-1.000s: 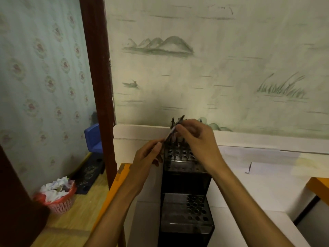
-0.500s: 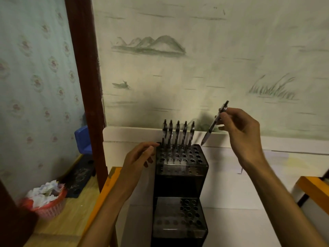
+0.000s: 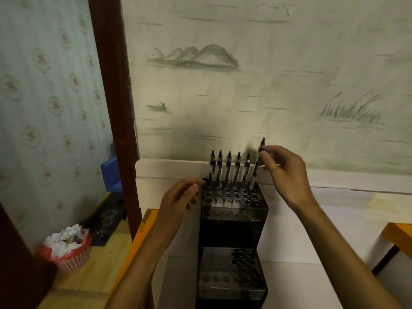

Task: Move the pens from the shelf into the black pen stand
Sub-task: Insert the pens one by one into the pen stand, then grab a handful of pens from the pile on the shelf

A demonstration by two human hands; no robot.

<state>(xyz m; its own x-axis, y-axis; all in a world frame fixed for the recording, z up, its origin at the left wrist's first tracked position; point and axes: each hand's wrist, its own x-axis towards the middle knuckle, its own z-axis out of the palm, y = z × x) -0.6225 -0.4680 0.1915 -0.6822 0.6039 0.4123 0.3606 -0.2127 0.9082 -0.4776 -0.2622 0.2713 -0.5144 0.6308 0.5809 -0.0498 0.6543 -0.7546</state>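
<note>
The black pen stand [image 3: 233,221] is a two-step block with rows of round holes, standing on the white surface [image 3: 334,230] in the middle. Several dark pens [image 3: 228,169] stand upright in its back row. My right hand [image 3: 284,172] pinches the top of one more pen [image 3: 258,162], whose tip sits at the rightmost hole of that back row. My left hand [image 3: 179,197] rests against the stand's upper left corner, fingers loosely bent, holding nothing.
A low white ledge [image 3: 169,169] runs along the painted wall behind the stand. A dark wooden post [image 3: 113,108] rises at the left. On the floor to the left sit a red basket of crumpled paper [image 3: 66,250] and a blue stool [image 3: 110,175]. An orange edge [image 3: 399,236] shows at right.
My right hand has brought the pen from up at the right down to the stand's back row, tipping it upright. The left hand stays at the stand's corner.
</note>
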